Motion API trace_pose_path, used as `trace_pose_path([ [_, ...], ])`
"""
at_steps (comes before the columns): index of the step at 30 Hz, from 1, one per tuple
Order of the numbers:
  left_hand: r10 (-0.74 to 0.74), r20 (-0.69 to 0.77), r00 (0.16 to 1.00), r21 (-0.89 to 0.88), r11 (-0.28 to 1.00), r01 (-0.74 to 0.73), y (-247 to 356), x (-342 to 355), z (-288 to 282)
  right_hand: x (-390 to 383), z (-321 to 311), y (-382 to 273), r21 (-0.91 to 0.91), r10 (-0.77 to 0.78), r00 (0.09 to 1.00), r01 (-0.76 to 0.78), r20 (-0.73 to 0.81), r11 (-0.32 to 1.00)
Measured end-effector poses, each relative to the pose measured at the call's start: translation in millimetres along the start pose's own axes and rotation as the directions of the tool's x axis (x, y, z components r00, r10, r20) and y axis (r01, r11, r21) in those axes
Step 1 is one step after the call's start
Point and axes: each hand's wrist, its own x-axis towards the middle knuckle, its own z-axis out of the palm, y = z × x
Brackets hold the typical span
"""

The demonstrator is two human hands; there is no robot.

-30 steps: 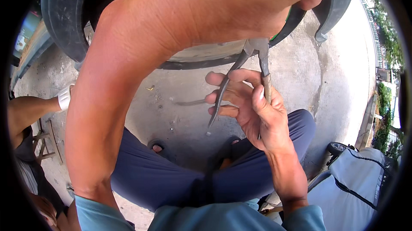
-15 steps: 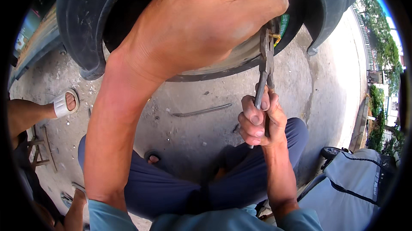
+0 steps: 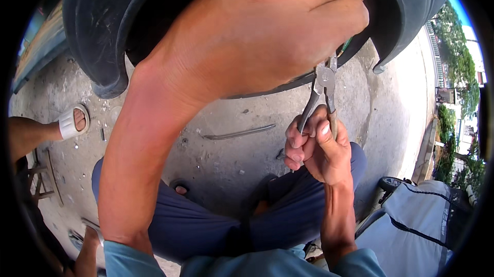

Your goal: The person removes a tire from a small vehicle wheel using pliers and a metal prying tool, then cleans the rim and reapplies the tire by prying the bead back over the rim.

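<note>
My right hand [image 3: 324,148] is closed round the handles of grey metal pliers [image 3: 324,82]. Those handles are spread somewhat apart, and the jaws point up towards the wheel, their tips partly covered by my other hand. Across the top of the view, my left hand [image 3: 288,25] reaches with bent fingers over the wheel's tyre [image 3: 252,93]. Its fingertips and whatever they grip are hidden behind the hand. The wheel sits beneath a dark mudguard [image 3: 92,25], and a scrap of green label shows beside the plier jaws.
A flat metal bar [image 3: 239,132] lies on the concrete ground between the wheel and my legs. At the left are another person's sandalled foot [image 3: 74,121] and a wooden stool [image 3: 47,179]. A grey-covered vehicle [image 3: 417,215] stands at the lower right.
My left hand has shifted rightward and slightly down, covering more of the plier jaws. The pliers have turned in my right hand, their handles now further apart. The brass-coloured piece is no longer visible.
</note>
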Motion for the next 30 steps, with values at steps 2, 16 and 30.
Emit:
trace_pose_path([
  [2, 0.016, 0.024, 1.0, 0.071, 0.997, -0.017, 2, -2, -5, -6, 11, -4, -0.062, -0.014, 0.997, 0.009, -0.077, 0.998],
  [16, -0.027, 0.122, 0.992, 0.036, 0.999, 0.022, -1, -3, -1, -41, 12, 48, -0.86, 0.125, 0.977, -0.214, -0.175, 0.464],
  [30, -0.372, 0.44, 0.818, 0.304, 0.918, 0.254, 36, 16, -8, 57, -101, 260, -0.889, 0.063, 0.997, 0.061, 0.036, -0.454],
])
